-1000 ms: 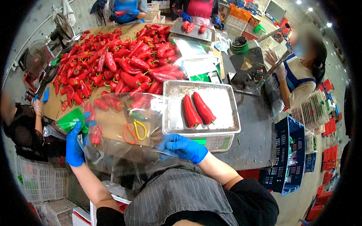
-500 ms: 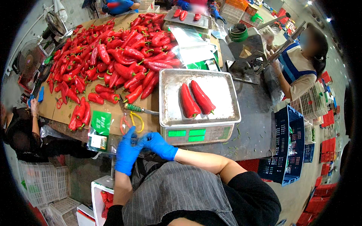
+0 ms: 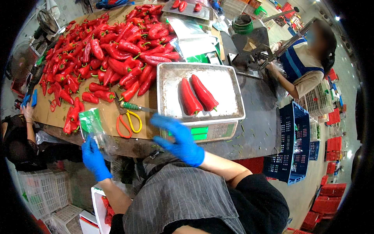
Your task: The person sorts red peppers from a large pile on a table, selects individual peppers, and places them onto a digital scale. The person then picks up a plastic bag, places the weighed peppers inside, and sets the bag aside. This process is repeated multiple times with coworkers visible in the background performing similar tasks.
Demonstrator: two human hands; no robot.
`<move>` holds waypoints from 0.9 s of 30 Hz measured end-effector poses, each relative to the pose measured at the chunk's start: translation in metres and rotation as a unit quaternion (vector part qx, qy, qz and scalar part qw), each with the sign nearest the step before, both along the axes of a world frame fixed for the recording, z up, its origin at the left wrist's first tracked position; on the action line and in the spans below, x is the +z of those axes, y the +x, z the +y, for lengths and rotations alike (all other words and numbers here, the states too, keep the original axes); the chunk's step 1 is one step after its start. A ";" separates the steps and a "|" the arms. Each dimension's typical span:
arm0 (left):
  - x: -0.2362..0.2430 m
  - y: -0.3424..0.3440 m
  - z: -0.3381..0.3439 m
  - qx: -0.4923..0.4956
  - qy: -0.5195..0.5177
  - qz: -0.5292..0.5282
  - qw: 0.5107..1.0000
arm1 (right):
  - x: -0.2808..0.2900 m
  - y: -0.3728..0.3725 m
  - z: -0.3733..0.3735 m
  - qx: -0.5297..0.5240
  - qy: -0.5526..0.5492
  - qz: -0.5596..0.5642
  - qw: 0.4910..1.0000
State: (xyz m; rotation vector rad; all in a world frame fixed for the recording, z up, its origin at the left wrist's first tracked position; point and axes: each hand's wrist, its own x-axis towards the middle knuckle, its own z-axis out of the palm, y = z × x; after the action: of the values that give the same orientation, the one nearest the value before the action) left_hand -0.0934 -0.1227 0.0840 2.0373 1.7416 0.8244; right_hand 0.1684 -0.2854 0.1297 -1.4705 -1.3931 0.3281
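My left hand point(image 3: 93, 158), in a blue glove, is closed on the lower part of a clear plastic bag with a green panel point(image 3: 90, 121), at the table's front edge. Fingers apart and holding nothing, my blue-gloved right hand point(image 3: 180, 141) is in front of the scale point(image 3: 218, 132), partly covering its display. Two long red peppers, a left one point(image 3: 191, 97) and a right one point(image 3: 204, 93), lie side by side on the scale's metal tray point(image 3: 169, 93). Between my hands and the pepper pile lie scissors with red and yellow handles point(image 3: 134, 121) and a green-handled knife point(image 3: 130, 105).
A large heap of red peppers point(image 3: 117, 50) covers the cardboard at the far left. Behind the scale are clear bags point(image 3: 191, 29). At right, a person point(image 3: 300, 62) works by a metal machine point(image 3: 249, 50); a blue crate point(image 3: 288, 148) stands beside the table. Another person's hand point(image 3: 28, 112) is at left.
My hands have parted. The left has moved left and taken hold of the bag, which is now lifted and tilted; the right has opened and risen toward the scale.
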 end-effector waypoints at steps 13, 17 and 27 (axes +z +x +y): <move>0.012 0.033 -0.004 -0.028 -0.037 -0.302 0.952 | -0.023 0.098 -0.057 -0.328 -0.102 -0.139 0.929; 0.015 0.042 -0.007 -0.041 0.012 -0.281 0.959 | -0.017 0.090 -0.044 -0.341 -0.176 -0.207 0.900; 0.002 0.036 -0.001 -0.045 -0.014 -0.244 0.969 | -0.019 0.094 -0.009 -0.319 -0.271 -0.253 0.872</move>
State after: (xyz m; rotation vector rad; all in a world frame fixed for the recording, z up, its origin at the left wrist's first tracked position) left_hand -0.0578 -0.1240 0.0858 1.6915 1.3662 1.1448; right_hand 0.2627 -0.2944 0.1107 -2.5247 -1.1418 -0.1244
